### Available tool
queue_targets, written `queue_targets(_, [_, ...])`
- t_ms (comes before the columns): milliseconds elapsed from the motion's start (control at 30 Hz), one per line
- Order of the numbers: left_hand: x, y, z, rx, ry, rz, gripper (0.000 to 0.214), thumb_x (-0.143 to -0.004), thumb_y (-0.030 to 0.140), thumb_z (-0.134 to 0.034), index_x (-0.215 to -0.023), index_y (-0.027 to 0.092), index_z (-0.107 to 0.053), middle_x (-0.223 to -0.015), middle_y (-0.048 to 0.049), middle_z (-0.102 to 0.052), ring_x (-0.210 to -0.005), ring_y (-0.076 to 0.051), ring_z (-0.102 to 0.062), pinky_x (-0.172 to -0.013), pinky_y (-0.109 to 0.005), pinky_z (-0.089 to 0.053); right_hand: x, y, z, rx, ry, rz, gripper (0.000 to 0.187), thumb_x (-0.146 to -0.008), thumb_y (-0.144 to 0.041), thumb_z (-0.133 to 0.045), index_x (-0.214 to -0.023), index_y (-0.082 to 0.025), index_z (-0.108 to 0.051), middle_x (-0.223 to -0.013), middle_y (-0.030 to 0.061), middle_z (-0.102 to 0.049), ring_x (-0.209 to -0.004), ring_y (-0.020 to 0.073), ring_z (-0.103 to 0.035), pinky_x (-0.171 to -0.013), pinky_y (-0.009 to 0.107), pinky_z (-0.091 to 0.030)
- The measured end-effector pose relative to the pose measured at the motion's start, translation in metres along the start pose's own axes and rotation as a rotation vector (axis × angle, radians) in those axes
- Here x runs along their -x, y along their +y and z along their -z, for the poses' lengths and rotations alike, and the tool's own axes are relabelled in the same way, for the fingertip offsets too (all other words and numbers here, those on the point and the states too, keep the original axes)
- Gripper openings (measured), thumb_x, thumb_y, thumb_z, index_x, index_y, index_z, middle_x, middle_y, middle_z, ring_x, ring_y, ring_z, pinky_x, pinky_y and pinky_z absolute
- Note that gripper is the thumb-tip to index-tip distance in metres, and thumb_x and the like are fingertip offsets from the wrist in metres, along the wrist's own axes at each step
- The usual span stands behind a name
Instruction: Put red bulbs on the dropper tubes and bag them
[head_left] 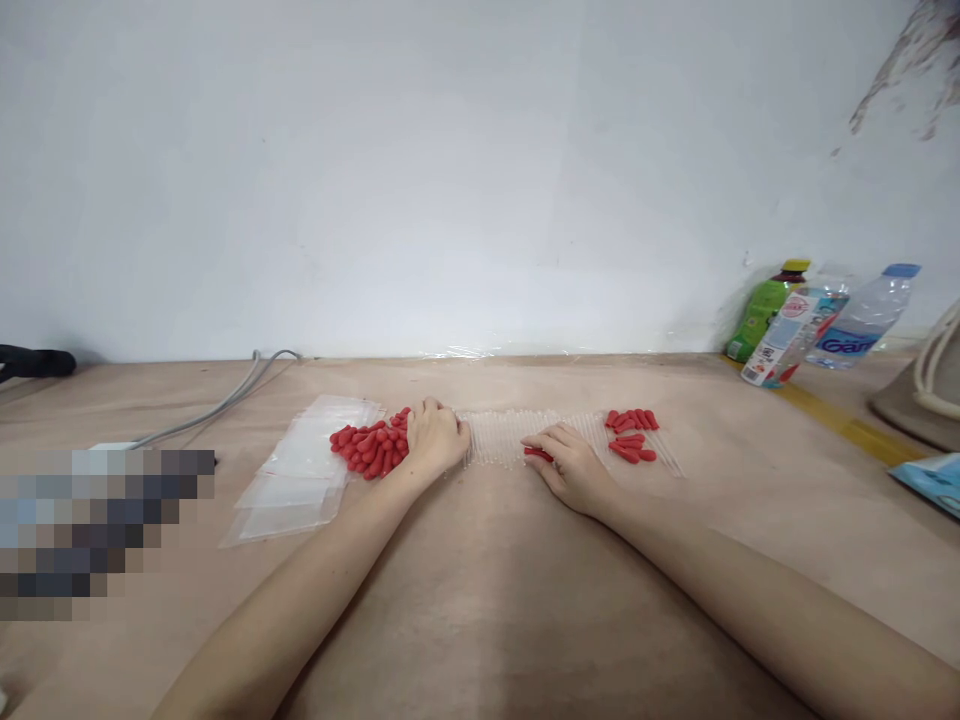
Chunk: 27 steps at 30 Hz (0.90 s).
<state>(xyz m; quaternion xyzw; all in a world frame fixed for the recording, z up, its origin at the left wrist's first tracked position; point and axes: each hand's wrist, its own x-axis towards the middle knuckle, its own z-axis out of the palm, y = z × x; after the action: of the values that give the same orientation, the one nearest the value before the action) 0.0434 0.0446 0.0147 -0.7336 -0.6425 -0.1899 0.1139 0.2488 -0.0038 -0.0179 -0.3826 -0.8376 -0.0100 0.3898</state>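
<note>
A heap of small red capsule-shaped pieces (367, 448) lies on the wooden table (480, 600). My left hand (435, 438) rests curled against the right side of that heap, fingers closed; what they hold is hidden. A row of clear thin tubes (501, 438) runs between my hands. My right hand (568, 465) pinches one red piece (537, 454) at the row's near edge. Further right, a few red pieces (631, 435) sit lined up on the clear tubes.
A stack of clear plastic bags (304, 475) lies left of the red heap. A grey cable (225, 402) runs at the back left. Three bottles (806, 325) lean against the wall at the back right, with a blue packet (934, 482) at the right edge.
</note>
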Motion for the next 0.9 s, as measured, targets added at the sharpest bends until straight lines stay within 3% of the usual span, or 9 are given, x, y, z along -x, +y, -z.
queue_targets(133, [0.006, 0.004, 0.013, 0.207, 0.074, -0.155, 0.022, -0.082, 0.029, -0.039, -0.080, 0.014, -0.055, -0.084, -0.0095, -0.055, -0.084, -0.023, -0.048, -0.075, -0.036, -0.038, -0.001, 0.000, 0.001, 0.018, 0.009, -0.035, 0.019, -0.085, -0.024, -0.041, -0.094, -0.019, -0.057, -0.082, 0.0065, -0.059, -0.078, 0.0177, -0.054, -0.070, 0.033, -0.041])
queue_targets(300, [0.026, 0.003, 0.016, 0.464, -0.030, -0.375, 0.019, -0.089, 0.027, -0.028, -0.094, 0.018, -0.043, -0.073, -0.0015, -0.053, -0.062, -0.014, -0.050, -0.058, -0.026, -0.040, -0.001, -0.004, 0.003, -0.010, 0.001, -0.090, 0.020, -0.086, -0.025, -0.038, -0.097, -0.019, -0.055, -0.084, 0.0055, -0.060, -0.074, 0.0156, -0.055, -0.066, 0.029, -0.043])
queue_targets(467, [0.042, -0.002, 0.007, 0.569, -0.045, -0.579, 0.018, -0.088, 0.018, -0.031, -0.099, 0.016, -0.044, -0.091, -0.0063, -0.052, -0.085, -0.015, -0.051, -0.076, -0.027, -0.042, 0.000, -0.005, 0.002, -0.116, -0.012, -0.056, 0.020, -0.085, -0.025, -0.040, -0.099, -0.020, -0.053, -0.085, 0.0056, -0.058, -0.077, 0.0156, -0.055, -0.068, 0.029, -0.046])
queue_targets(633, [0.045, -0.003, 0.004, 0.610, 0.010, -0.611, 0.020, -0.087, 0.017, -0.035, -0.100, 0.017, -0.050, -0.094, -0.0072, -0.049, -0.089, -0.015, -0.050, -0.080, -0.028, -0.043, -0.001, -0.011, 0.000, -0.148, -0.040, -0.010, 0.019, -0.086, -0.024, -0.039, -0.096, -0.019, -0.054, -0.086, 0.0061, -0.057, -0.077, 0.0151, -0.055, -0.068, 0.029, -0.047])
queue_targets(900, [0.045, -0.006, 0.001, 0.579, 0.053, -0.665, 0.019, -0.087, 0.020, -0.040, -0.099, 0.017, -0.054, -0.091, -0.0057, -0.059, -0.088, -0.016, -0.052, -0.079, -0.030, -0.043, -0.002, -0.015, -0.001, -0.170, -0.044, -0.008, 0.019, -0.086, -0.023, -0.039, -0.096, -0.020, -0.054, -0.086, 0.0061, -0.056, -0.076, 0.0147, -0.055, -0.068, 0.028, -0.047])
